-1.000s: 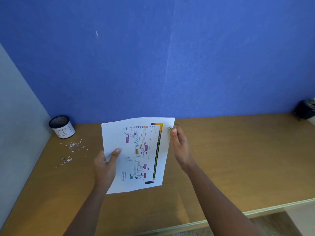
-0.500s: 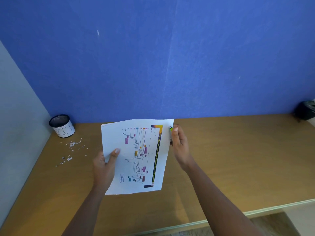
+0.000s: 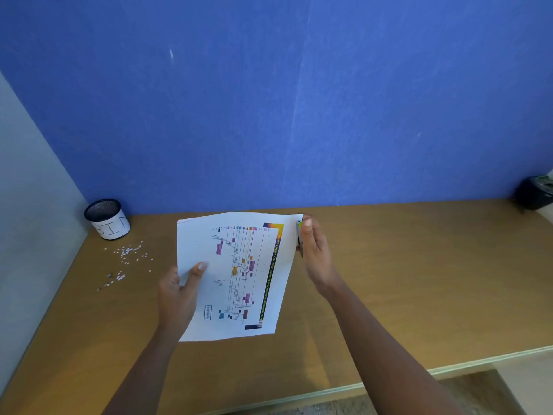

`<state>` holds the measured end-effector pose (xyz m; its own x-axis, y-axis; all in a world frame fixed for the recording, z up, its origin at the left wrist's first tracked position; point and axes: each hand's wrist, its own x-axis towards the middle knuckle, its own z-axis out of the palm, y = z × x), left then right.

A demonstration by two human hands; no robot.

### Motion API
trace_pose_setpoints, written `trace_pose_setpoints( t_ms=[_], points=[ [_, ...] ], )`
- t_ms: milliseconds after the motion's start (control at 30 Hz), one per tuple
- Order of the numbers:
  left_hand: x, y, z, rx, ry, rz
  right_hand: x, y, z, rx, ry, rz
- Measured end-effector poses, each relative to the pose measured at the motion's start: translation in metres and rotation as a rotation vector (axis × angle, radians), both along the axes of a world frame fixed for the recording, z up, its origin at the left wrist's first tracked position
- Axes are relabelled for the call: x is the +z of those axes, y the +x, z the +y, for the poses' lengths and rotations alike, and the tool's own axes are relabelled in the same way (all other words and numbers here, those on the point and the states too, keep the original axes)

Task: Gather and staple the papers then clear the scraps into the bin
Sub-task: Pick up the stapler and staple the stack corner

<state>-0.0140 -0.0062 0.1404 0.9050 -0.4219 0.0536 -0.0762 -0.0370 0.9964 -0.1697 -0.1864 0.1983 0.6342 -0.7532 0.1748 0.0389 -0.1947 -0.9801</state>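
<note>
Papers (image 3: 239, 274) have sunk slightly since a second ago and hang above the tabletop (image 3: 419, 280). Their top edges fan out, so a staple could miss a sheet. The left hand (image 3: 179, 292) pinches their left edge, thumb on top. The right hand (image 3: 314, 253) grips what seems a stapler (image 3: 299, 235) at the top right corner.

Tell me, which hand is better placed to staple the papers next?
The right hand: it grips a small tool, likely the stapler, at the papers' top right corner. The left hand is busy holding their other edge.
</note>
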Motion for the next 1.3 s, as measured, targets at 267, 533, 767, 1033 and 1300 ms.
trace_pose_setpoints(
  t_ms=[267, 533, 767, 1033, 1300],
  points=[
    [0.0013, -0.0029, -0.0005, 0.005, 0.018, -0.013, 0.0041, 0.0024, 0.0023, 0.02, 0.045, -0.026],
    [0.0058, -0.005, -0.0027, 0.002, 0.026, -0.03, 0.0055, 0.0053, 0.0043, -0.015, 0.031, -0.025],
    [0.0062, -0.005, -0.0048, 0.008, 0.026, -0.024, 0.0055, 0.0054, 0.0057, -0.036, 0.028, -0.046],
    [0.0072, -0.0017, -0.0042, 0.032, -0.005, 0.001, 0.0053, 0.0044, 0.007, 0.006, 0.02, -0.056],
    [0.005, 0.0, -0.004, 0.044, 0.002, 0.003, 0.0008, 0.0027, 0.0059, -0.013, 0.045, -0.042]
  ],
)
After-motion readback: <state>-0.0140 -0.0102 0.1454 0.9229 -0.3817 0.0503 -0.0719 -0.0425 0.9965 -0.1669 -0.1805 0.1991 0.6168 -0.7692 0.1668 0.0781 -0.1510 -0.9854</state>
